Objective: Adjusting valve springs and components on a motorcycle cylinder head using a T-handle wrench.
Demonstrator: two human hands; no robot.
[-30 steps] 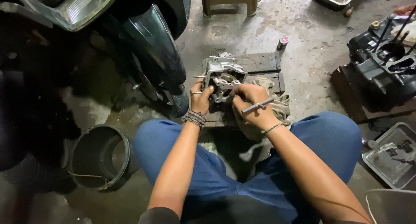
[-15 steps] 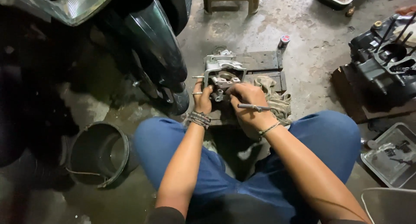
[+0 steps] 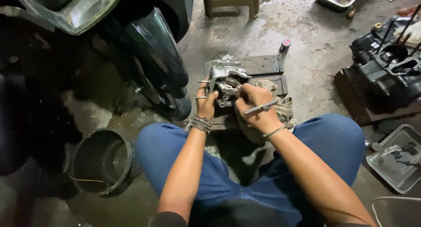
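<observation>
On a dark wooden board [image 3: 263, 65] by the knees: left hand [image 3: 206, 105] fingers grasp the silver engine casting [image 3: 224, 78] from its side. Right hand [image 3: 256, 109] is clenched around a thin metal tool [image 3: 262, 107], fingertips against the casting. Rag [image 3: 283, 105] beneath; motorcycle wheel [image 3: 162, 64] close to the left.

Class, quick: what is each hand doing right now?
Left hand: closed on the engine part.
Right hand: closed on a metal rod, fingertips at the engine part.
</observation>
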